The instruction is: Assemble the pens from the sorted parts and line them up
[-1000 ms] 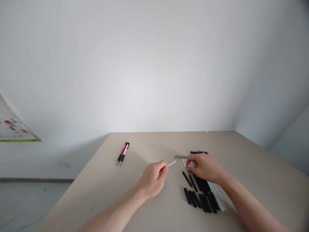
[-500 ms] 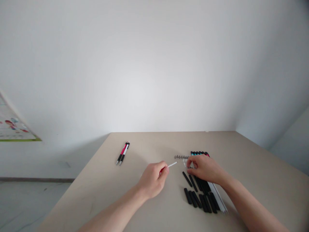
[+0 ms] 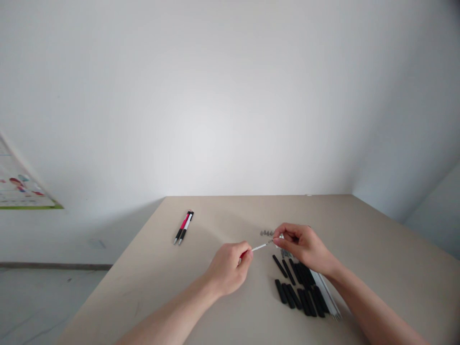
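Observation:
My left hand [image 3: 230,268] is closed around a red pen part [image 3: 241,257], most of it hidden by the fingers. A thin white refill [image 3: 259,247] sticks out of it to the right. With thumb and forefinger pinched, my right hand [image 3: 302,244] holds a small metal spring [image 3: 270,241] at the refill's tip. Whether the spring is around the tip or just touching it, I cannot tell. Under the right hand lie small springs [image 3: 286,253], partly covered. Just behind its fingertips is a row of grey metal pen tips [image 3: 266,233].
Thin black tubes [image 3: 279,266] and thicker black grips [image 3: 287,294] lie at the front right, beside a bundle of white refills [image 3: 327,294]. Two assembled pens [image 3: 184,227] rest at the back left. The table [image 3: 223,215] meets a white wall [image 3: 230,96].
My right hand has moved left from over the small parts to the refill's tip, its fingers now pinched on a spring. The left hand has barely shifted.

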`<state>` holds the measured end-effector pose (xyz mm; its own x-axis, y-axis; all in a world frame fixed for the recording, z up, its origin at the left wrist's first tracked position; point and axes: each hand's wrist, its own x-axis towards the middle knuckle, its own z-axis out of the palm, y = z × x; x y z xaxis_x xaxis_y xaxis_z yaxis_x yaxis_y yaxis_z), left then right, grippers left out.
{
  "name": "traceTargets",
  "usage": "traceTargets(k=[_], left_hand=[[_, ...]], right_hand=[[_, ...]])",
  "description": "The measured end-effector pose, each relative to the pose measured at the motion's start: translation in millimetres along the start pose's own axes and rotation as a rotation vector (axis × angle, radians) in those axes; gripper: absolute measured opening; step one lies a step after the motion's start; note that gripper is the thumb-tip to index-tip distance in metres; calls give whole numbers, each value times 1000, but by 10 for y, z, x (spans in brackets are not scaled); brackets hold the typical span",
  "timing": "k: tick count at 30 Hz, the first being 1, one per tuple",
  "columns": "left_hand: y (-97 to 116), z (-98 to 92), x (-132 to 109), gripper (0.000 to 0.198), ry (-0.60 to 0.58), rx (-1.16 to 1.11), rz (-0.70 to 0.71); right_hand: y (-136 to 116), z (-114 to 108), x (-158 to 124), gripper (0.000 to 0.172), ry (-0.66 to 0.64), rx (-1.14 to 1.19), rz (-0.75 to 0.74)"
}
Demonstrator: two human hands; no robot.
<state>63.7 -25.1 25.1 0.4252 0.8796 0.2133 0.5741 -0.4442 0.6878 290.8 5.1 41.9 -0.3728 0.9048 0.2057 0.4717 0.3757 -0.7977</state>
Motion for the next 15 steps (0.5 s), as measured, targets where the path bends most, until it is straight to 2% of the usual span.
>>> traceTargets(k=[8,15], left_hand=[[35,-16,0,26,-8,10,4],[15,-5,-2,27,-7,21,11]], right_hand=[[-13,18,-12,26,-19,1,-23],[13,4,-13,31,19,58,-17]])
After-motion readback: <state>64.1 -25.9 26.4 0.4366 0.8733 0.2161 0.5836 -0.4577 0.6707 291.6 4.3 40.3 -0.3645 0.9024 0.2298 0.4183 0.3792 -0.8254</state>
